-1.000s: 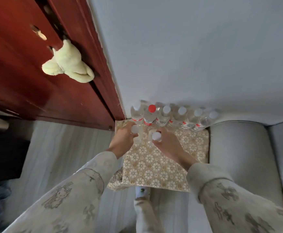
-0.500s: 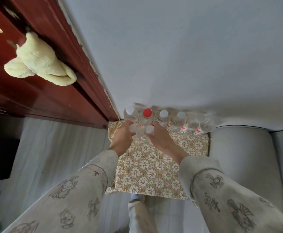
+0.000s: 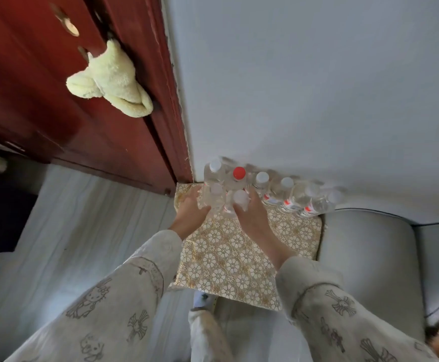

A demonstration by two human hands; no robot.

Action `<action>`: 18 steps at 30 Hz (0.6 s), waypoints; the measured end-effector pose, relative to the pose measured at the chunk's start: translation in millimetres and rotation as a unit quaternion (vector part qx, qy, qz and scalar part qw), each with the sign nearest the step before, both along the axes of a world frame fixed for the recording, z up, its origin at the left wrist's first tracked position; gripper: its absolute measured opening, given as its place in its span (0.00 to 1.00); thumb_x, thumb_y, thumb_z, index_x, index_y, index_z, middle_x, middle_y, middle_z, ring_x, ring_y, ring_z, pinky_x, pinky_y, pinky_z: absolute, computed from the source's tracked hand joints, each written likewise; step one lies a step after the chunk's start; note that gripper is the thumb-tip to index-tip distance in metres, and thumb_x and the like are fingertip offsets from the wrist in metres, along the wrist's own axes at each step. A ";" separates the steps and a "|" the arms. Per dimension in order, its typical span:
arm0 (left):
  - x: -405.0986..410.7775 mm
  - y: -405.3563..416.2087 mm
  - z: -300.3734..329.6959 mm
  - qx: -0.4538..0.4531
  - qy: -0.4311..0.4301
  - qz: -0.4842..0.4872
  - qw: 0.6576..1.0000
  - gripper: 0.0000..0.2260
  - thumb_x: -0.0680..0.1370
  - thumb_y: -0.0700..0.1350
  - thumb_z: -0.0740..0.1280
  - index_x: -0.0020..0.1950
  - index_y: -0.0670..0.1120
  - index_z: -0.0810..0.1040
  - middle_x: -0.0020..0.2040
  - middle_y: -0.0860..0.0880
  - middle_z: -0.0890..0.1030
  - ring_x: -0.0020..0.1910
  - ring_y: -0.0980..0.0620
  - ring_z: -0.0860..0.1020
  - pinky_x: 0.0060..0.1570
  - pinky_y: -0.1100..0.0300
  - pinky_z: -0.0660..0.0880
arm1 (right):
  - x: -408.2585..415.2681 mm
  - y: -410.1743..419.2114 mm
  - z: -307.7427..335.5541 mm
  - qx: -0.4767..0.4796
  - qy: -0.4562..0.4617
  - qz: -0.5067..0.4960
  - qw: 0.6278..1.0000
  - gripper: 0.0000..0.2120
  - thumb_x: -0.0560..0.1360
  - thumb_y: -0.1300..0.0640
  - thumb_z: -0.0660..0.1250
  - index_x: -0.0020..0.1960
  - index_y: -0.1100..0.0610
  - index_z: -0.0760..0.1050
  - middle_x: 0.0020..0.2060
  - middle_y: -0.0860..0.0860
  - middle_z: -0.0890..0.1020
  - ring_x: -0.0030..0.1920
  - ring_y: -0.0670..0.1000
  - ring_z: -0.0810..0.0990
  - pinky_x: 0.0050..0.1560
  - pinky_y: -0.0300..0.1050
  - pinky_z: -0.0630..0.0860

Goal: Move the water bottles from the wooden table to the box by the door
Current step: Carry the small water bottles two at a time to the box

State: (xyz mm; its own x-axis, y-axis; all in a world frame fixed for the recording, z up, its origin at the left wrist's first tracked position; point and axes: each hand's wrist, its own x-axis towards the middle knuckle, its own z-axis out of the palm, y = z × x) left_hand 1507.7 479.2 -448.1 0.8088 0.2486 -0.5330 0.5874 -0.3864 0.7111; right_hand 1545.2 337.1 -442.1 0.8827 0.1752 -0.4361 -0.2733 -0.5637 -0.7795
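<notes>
Soft, even daylight fills the scene with no hard shadows. The red door (image 3: 56, 105) carries a dull sheen. Beside it, the water bottles (image 3: 273, 189) are smeared by motion blur, their outlines ghosted. Wide-angle distortion bends the door's edges, and the sleeves (image 3: 343, 314) below go soft.

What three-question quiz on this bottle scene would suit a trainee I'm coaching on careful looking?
1. True or false: every cap in the row of bottles by the wall is white.
2. What does the left hand grip?
3. Which side of the box is the door on: A left, B right?

Key: 1 false, one red cap. 2 a bottle; the right hand grips another bottle. 3 A.
</notes>
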 end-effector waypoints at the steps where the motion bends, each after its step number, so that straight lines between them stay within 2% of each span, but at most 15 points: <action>1: -11.5 3.2 8.2 -0.011 0.003 0.019 1.000 0.26 0.76 0.41 0.63 0.72 0.47 0.59 0.70 0.44 0.68 0.53 0.55 0.73 0.44 0.68 0.69 | -8.1 1.9 8.1 -0.008 -0.006 -0.010 1.000 0.23 0.75 0.57 0.63 0.68 0.57 0.61 0.59 0.50 0.74 0.60 0.50 0.72 0.56 0.43 0.67; 3: -38.4 9.3 26.4 -0.033 0.010 0.075 0.997 0.23 0.77 0.43 0.63 0.70 0.47 0.63 0.67 0.46 0.71 0.60 0.50 0.72 0.54 0.59 0.70 | -27.4 8.4 23.8 -0.024 -0.005 -0.016 1.000 0.21 0.77 0.55 0.60 0.67 0.60 0.62 0.63 0.54 0.73 0.63 0.55 0.72 0.58 0.45 0.68; 4: -54.9 13.3 35.4 -0.042 0.007 0.106 0.993 0.19 0.77 0.44 0.63 0.68 0.46 0.66 0.64 0.47 0.74 0.59 0.48 0.73 0.56 0.56 0.70 | -39.3 14.2 32.7 -0.023 0.003 -0.008 1.000 0.22 0.77 0.54 0.60 0.68 0.61 0.61 0.65 0.55 0.71 0.64 0.55 0.71 0.61 0.46 0.69; 6: -93.8 22.8 52.8 -0.059 -0.017 0.149 0.987 0.07 0.77 0.42 0.62 0.54 0.47 0.74 0.53 0.48 0.75 0.50 0.49 0.74 0.52 0.56 0.70 | -67.1 29.9 49.8 -0.006 0.021 0.025 0.999 0.21 0.77 0.54 0.59 0.68 0.60 0.62 0.66 0.54 0.70 0.63 0.52 0.72 0.62 0.47 0.70; 7: -115.8 28.9 61.2 -0.065 -0.035 0.171 0.983 0.04 0.77 0.41 0.61 0.46 0.50 0.74 0.49 0.47 0.75 0.46 0.50 0.73 0.49 0.56 0.70 | -82.5 39.5 58.0 0.005 0.027 0.051 0.998 0.20 0.77 0.54 0.59 0.66 0.59 0.63 0.65 0.54 0.72 0.60 0.50 0.73 0.58 0.44 0.70; 8: -139.8 36.4 67.4 -0.067 -0.052 0.203 0.976 0.05 0.77 0.40 0.61 0.44 0.50 0.74 0.48 0.47 0.76 0.44 0.50 0.72 0.46 0.55 0.71 | -98.3 51.1 65.5 0.013 0.034 0.081 0.996 0.18 0.77 0.54 0.59 0.65 0.59 0.65 0.63 0.53 0.73 0.56 0.47 0.73 0.55 0.41 0.69; 10: -193.5 51.3 79.9 -0.066 -0.072 0.284 0.954 0.04 0.77 0.40 0.63 0.50 0.44 0.76 0.51 0.48 0.77 0.44 0.50 0.74 0.49 0.52 0.74 | -132.7 79.1 80.0 0.020 0.047 0.148 0.988 0.17 0.78 0.53 0.58 0.64 0.58 0.67 0.60 0.52 0.75 0.52 0.45 0.73 0.52 0.39 0.68; 13: -277.2 68.1 98.9 -0.071 -0.097 0.413 0.903 0.12 0.77 0.42 0.64 0.60 0.42 0.74 0.53 0.43 0.79 0.48 0.50 0.76 0.52 0.52 0.74 | -193.2 125.9 100.8 0.039 0.062 0.248 0.966 0.15 0.77 0.56 0.60 0.62 0.61 0.70 0.56 0.57 0.78 0.54 0.50 0.77 0.56 0.42 0.71; 15: -335.2 73.7 112.0 -0.071 -0.120 0.486 0.863 0.12 0.77 0.42 0.64 0.59 0.41 0.74 0.52 0.41 0.80 0.48 0.49 0.77 0.50 0.53 0.74 | -241.1 154.1 114.7 0.059 0.072 0.309 0.946 0.13 0.76 0.59 0.61 0.59 0.64 0.71 0.54 0.62 0.79 0.54 0.56 0.78 0.57 0.49 0.72; 18: -426.0 72.1 133.0 -0.063 -0.162 0.576 0.799 0.09 0.77 0.42 0.62 0.57 0.42 0.75 0.51 0.42 0.80 0.48 0.48 0.77 0.47 0.56 0.73 | -323.1 182.7 135.4 0.088 0.092 0.417 0.900 0.10 0.76 0.62 0.60 0.57 0.63 0.72 0.52 0.64 0.80 0.49 0.55 0.78 0.54 0.50 0.73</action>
State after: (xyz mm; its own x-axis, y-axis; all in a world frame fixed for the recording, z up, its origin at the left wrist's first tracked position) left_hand 1081.7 551.3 -315.1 0.1821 0.8884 -0.4215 0.2797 0.3641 0.8884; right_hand 1222.2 519.7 -306.7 0.3268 0.8240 -0.4628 0.0542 -0.5052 -0.8613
